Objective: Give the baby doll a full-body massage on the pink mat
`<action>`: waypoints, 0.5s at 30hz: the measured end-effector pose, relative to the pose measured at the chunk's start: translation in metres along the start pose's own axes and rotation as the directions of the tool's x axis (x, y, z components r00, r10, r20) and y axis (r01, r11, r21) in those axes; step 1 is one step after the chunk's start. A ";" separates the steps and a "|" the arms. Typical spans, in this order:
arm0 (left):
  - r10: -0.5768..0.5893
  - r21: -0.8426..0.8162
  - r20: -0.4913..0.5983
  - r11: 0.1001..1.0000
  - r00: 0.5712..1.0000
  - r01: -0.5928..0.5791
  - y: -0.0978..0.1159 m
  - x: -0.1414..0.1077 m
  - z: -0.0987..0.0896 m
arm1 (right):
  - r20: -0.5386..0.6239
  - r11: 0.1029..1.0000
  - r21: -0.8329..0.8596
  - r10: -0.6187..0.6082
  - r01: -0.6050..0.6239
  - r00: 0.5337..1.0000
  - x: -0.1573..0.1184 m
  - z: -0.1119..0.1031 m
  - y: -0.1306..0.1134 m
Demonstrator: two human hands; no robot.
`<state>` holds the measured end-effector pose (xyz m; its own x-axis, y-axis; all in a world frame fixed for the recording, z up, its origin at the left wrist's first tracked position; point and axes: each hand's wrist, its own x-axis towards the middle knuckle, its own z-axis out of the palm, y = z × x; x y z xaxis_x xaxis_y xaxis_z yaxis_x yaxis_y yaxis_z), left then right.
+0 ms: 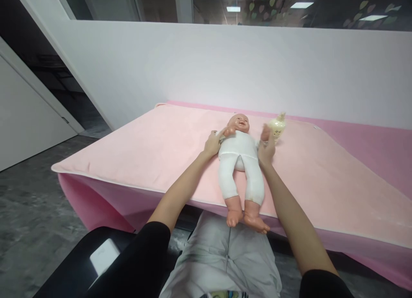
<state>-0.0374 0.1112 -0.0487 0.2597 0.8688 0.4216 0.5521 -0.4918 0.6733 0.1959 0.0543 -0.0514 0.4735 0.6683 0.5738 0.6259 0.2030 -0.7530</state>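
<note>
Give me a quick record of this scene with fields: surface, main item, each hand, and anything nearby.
surface: pink padded mat on a table against a white wall
main item: baby doll in white clothes, lying face up, feet over the near edge
left hand: at the doll's arm by its shoulder
right hand: beside the doll's other side, fingers raised
nearby: pale yellow bottle standing just beyond the right hand

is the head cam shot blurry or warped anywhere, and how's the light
Head view: soft, even light, with ceiling lamps mirrored in the dark window strip; the right hand is slightly motion-blurred beside the pale yellow bottle; wide-angle lens bends the pink padded table edges; the white-clothed plastic baby doll stays fairly sharp.
</note>
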 end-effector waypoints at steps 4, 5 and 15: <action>0.065 0.185 0.079 0.980 0.995 -0.078 0.018 -0.006 -0.004 | 0.306 0.939 -0.255 -0.149 0.232 0.940 0.000 0.000 -0.006; 0.065 0.198 0.087 0.977 0.994 -0.081 0.019 -0.007 -0.005 | 0.320 0.927 -0.279 -0.154 0.249 0.935 0.000 -0.001 -0.007; 0.030 0.128 0.032 0.991 0.999 -0.034 0.006 -0.003 0.003 | 0.187 0.995 -0.033 -0.088 0.096 0.978 0.000 0.000 -0.002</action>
<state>-0.0328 0.1054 -0.0474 0.3012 0.8551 0.4220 0.6401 -0.5094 0.5752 0.1942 0.0538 -0.0498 0.2925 0.7695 0.5678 0.6886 0.2426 -0.6834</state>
